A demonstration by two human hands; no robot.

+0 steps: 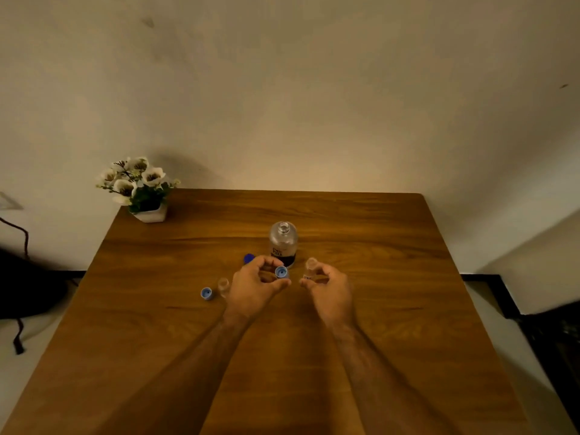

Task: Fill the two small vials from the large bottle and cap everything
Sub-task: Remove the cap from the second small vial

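The large clear bottle [283,243] stands uncapped at the middle of the wooden table [376,240]. My right hand [329,288] holds one small clear vial [311,267] upright, just right of the bottle. My left hand [255,284] pinches a small blue cap [281,272] between its fingertips, its hollow side facing me. A second small vial [223,286] stands open on the table left of my left hand, with another blue cap [206,293] lying beside it. A darker blue cap [248,258] peeks out behind my left hand.
A white pot of white flowers [141,189] stands at the table's far left corner. A wall rises right behind the table. Dark objects and a cord [22,309] lie off the left edge, and a dark frame [533,324] off the right.
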